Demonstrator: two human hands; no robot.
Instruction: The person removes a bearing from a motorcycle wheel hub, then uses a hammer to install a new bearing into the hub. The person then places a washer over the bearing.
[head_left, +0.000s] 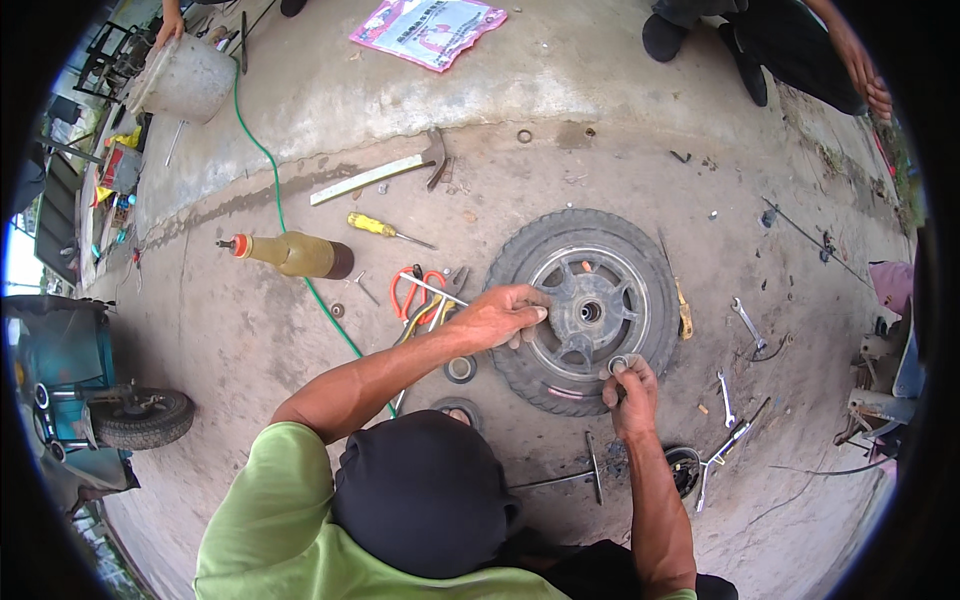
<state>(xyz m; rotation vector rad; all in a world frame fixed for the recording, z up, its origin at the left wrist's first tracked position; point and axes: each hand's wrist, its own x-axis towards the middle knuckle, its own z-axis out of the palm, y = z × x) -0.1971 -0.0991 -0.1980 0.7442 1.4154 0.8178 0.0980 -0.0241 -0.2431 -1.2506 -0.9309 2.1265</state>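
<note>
At the far left a small spare wheel (pixel 140 418) is seen beside a blue machine, and a bottle (pixel 292 254) of amber liquid lies on the concrete floor (pixel 230 330), crossed nearby by a green hose (pixel 272 175). A yellow-handled screwdriver (pixel 382 228) and red-handled pliers (pixel 412 293) are scattered just left of the wheel (pixel 590 308), which lies flat on the floor in the middle. The left hand (pixel 497 317) is laid over the near rim of the wheel, fingers curled onto it, steadying it. The right hand (pixel 630 385) is closed around a small metal ring (pixel 619 363) at the lower edge of the rim. The fitting of a hub part is judged to be in hand; careful lining-up with the hub centre (pixel 590 312) would be called for. Wrenches (pixel 746 324) lie to the right, none blocking the hub.
</note>
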